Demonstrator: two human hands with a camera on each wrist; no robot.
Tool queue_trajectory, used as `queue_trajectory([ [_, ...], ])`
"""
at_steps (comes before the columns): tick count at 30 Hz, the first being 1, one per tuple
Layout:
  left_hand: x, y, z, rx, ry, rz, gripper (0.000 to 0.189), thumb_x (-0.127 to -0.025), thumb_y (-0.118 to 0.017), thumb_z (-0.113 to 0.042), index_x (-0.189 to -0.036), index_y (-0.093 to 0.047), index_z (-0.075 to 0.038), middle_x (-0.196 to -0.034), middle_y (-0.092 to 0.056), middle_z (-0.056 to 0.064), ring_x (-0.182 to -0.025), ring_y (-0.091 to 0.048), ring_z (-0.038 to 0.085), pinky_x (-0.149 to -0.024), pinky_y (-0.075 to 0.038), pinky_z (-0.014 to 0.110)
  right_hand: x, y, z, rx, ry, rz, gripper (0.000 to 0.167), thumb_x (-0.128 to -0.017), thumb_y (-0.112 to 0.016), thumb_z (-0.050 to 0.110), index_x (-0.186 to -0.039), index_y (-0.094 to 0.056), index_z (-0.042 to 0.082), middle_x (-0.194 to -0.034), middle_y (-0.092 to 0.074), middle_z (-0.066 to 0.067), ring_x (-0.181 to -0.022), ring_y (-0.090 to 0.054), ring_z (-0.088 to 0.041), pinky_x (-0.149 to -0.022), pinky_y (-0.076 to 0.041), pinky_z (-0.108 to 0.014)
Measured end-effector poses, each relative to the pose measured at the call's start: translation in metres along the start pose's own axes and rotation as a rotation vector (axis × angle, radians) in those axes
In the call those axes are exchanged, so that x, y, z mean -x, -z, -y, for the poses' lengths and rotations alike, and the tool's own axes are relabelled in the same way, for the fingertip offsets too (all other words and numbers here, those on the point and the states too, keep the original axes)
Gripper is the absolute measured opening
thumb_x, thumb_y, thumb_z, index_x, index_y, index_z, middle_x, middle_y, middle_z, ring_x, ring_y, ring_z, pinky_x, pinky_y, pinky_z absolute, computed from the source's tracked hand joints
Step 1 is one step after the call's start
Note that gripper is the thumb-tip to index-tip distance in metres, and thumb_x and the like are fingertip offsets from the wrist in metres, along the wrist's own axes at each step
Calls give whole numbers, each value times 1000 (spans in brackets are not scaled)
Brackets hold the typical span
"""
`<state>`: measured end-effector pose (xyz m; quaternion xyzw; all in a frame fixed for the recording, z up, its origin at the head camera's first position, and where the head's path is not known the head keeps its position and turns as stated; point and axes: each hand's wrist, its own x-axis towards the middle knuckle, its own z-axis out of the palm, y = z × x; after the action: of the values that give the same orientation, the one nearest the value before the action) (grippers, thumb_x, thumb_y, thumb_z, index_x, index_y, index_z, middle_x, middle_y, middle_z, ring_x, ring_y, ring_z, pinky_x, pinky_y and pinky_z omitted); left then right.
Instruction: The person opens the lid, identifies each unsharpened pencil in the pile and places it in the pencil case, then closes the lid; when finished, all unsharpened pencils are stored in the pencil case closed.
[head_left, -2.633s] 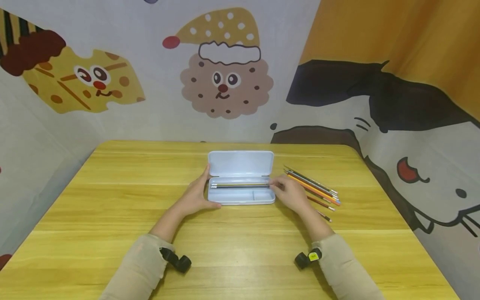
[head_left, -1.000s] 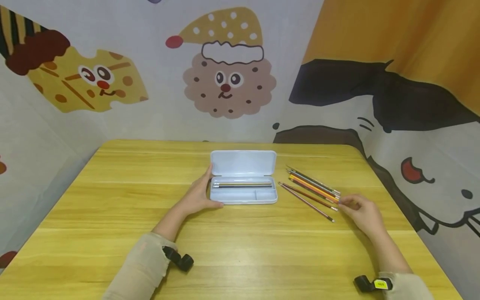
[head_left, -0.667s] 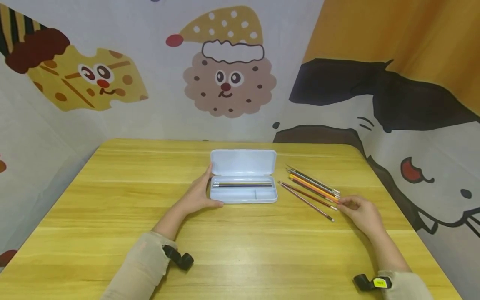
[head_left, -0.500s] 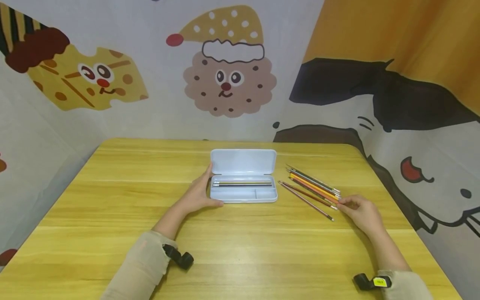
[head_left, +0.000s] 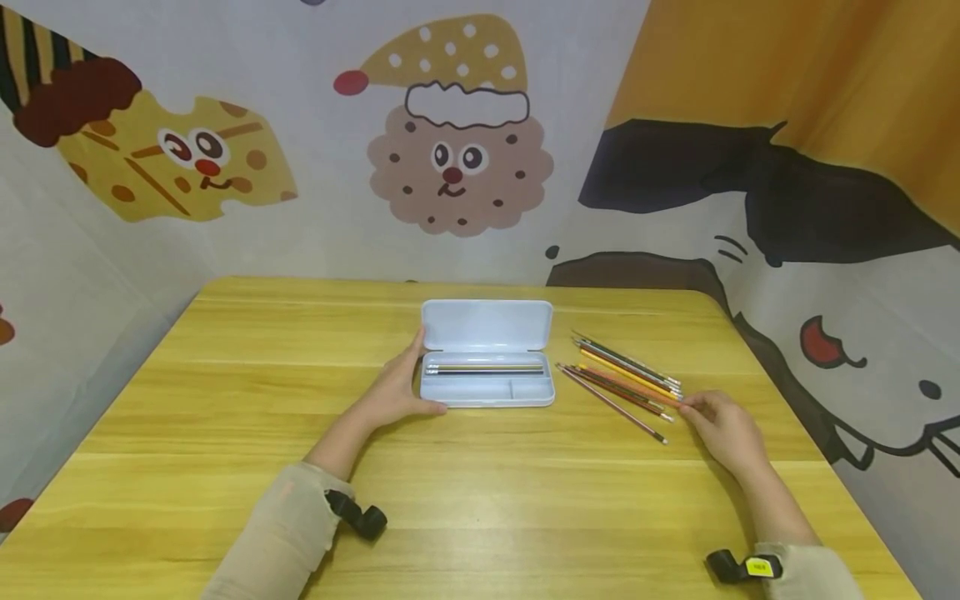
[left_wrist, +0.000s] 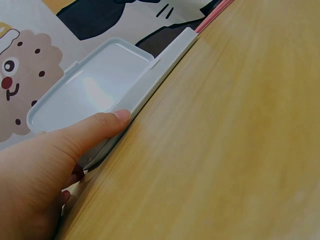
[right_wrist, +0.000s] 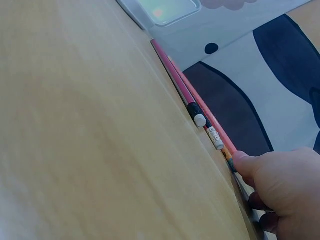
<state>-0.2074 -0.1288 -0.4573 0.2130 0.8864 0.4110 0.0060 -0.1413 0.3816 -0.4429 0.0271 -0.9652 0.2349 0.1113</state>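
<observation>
A white pencil case (head_left: 487, 401) stands open on the table, its lid tipped back. Two pencils (head_left: 486, 368) lie in its long rear compartment. My left hand (head_left: 392, 390) grips the case's left end; in the left wrist view the thumb (left_wrist: 102, 129) lies along the front wall. At the right, my right hand (head_left: 724, 429) pinches the eraser-side end of an orange pencil (head_left: 654, 390), which slants over the loose pile. The right wrist view shows this pencil (right_wrist: 202, 105) running from the thumb and finger toward the case.
Several loose pencils (head_left: 628, 360) lie fanned on the table (head_left: 480, 500) right of the case, points toward it. A dark red pencil (head_left: 615, 406) with a white eraser lies nearest the front. A cartoon-printed cloth (head_left: 315, 242) hangs behind the table.
My right hand has left the case and gone right to the pencils' far ends. The orange pencil has shifted from beside the yellow one toward the front. My left hand stays at the case.
</observation>
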Motion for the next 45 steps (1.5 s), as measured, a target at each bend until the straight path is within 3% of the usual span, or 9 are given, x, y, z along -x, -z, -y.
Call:
queue_trajectory([
  [12,0,0,0,-1,10,4,139,-60,-88,-47,-154,9,-16,-154,-24,11,-142,-15,28,-113,-13,48,1,1,2,-22,-10,-41,35,-99,-53,29,-108,-61,-3,-110,-58,-26,-98,-56,-49,-73,-45,-61],
  [15,0,0,0,1,10,5,139,-60,-88,-47,-154,9,-16,-154,-24,11,-142,-15,28,-113,-12,48,1,2,9,-23,-11,-56,32,-99,-54,30,-107,-61,-1,-98,-61,-20,-77,-59,-39,-59,-48,-48],
  [18,0,0,1,0,8,5,139,-60,-88,-48,-153,10,-17,-154,-25,11,-142,-16,28,-114,-12,47,0,2,17,-33,1,-74,29,-98,-55,29,-106,-63,2,-84,-59,-10,-59,-51,-21,-45,-41,-32],
  [23,1,0,0,2,4,5,139,-60,-89,-46,-153,10,-18,-154,-25,11,-142,-16,28,-114,-13,46,-2,-2,31,-87,24,-67,26,-98,-55,29,-107,-62,5,-68,-54,-3,-48,-44,-13,-39,-38,-27],
  [32,0,0,0,-2,11,10,139,-60,-88,-48,-152,12,-23,-157,-14,10,-142,-14,28,-114,-13,47,-10,-15,60,-130,118,-68,17,-96,-61,19,-105,-64,6,-65,-51,-2,-43,-40,-11,-33,-34,-24],
  [38,0,0,0,4,12,14,138,-60,-88,-48,-152,13,-24,-156,-15,10,-142,-13,27,-114,-13,46,-20,-25,82,-158,185,-36,18,-96,-60,21,-104,-64,5,-70,-52,-1,-45,-40,-10,-35,-35,-23],
  [45,0,0,-1,6,13,13,138,-61,-88,-48,-152,14,-26,-157,-15,10,-143,-13,27,-113,-12,47,-34,-40,104,-197,219,-10,13,-93,-64,23,-97,-65,11,-63,-48,2,-47,-42,-13,-39,-36,-27],
])
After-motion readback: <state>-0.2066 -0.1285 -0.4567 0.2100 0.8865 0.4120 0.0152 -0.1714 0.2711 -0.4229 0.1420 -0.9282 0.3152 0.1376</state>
